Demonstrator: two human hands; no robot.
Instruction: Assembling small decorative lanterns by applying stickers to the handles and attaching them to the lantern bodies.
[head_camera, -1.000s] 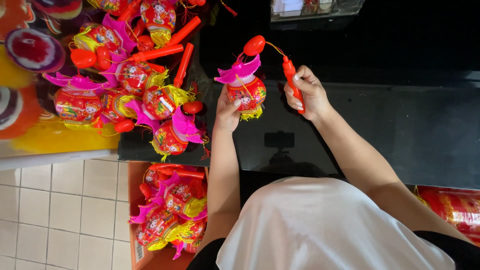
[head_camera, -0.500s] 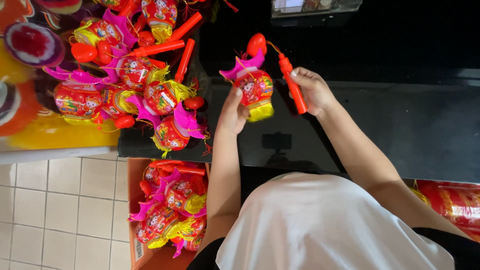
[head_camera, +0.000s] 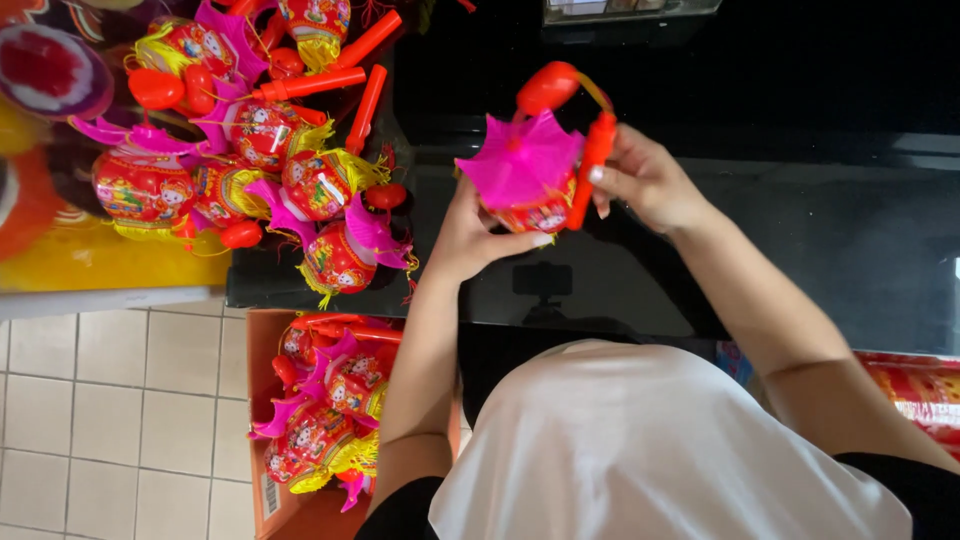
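A small red toy lantern (head_camera: 522, 170) with a pink frilled top hangs over the dark glossy counter (head_camera: 800, 230). My left hand (head_camera: 470, 240) cups its red body from below. My right hand (head_camera: 645, 180) grips its orange stick handle (head_camera: 592, 165), which stands beside the lantern; a red heart piece (head_camera: 548, 88) sits at the top of a thin cord. The pink top faces the camera and hides most of the lantern's body.
A heap of similar lanterns (head_camera: 270, 150) with orange sticks covers the counter's left end. An orange box (head_camera: 320, 420) with several more stands on the tiled floor (head_camera: 110, 420). Red packaging (head_camera: 920, 390) lies at the right edge.
The lantern has been turned, so its pink top now faces the camera. Both hands have drawn it and the stick closer together and slightly nearer.
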